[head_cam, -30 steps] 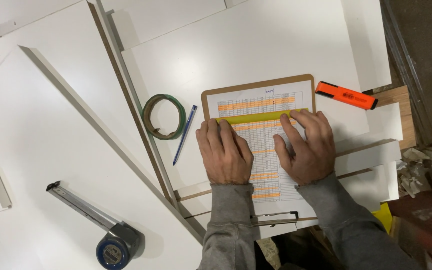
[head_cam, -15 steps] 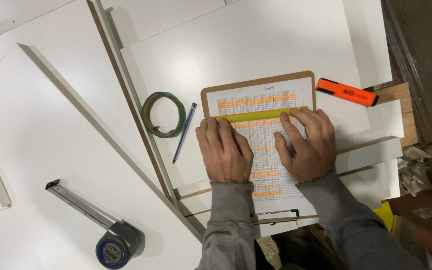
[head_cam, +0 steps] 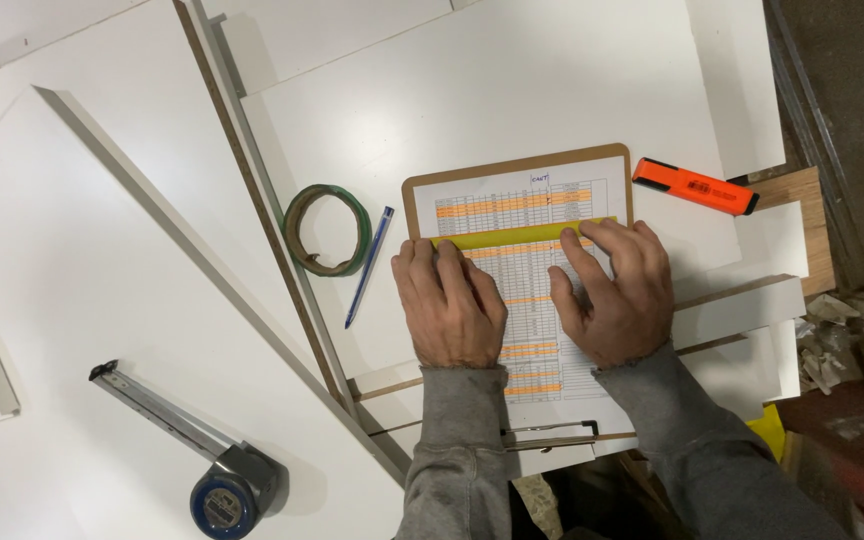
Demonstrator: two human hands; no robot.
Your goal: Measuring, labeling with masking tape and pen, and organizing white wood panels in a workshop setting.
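hands [head_cam: 532, 300]: 2 flat on clipboard [head_cam: 420, 195] | pen [head_cam: 368, 266]: 1 | highlighter [head_cam: 695, 187]: 1

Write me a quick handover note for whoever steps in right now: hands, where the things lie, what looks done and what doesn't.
Left hand: flat on the printed sheet on the clipboard, fingertips on the yellow ruler.
Right hand: also flat on the sheet, fingers at the ruler's right end.
Ruler lies across the table of rows, below the upper orange-marked rows.
Nearby: orange highlighter to the right of the clipboard, capped; blue pen and roll of tape to the left; tape measure at lower left, blade partly out.
Done: several rows already highlighted orange.
Left: many rows unmarked; neither hand holds a pen or marker.
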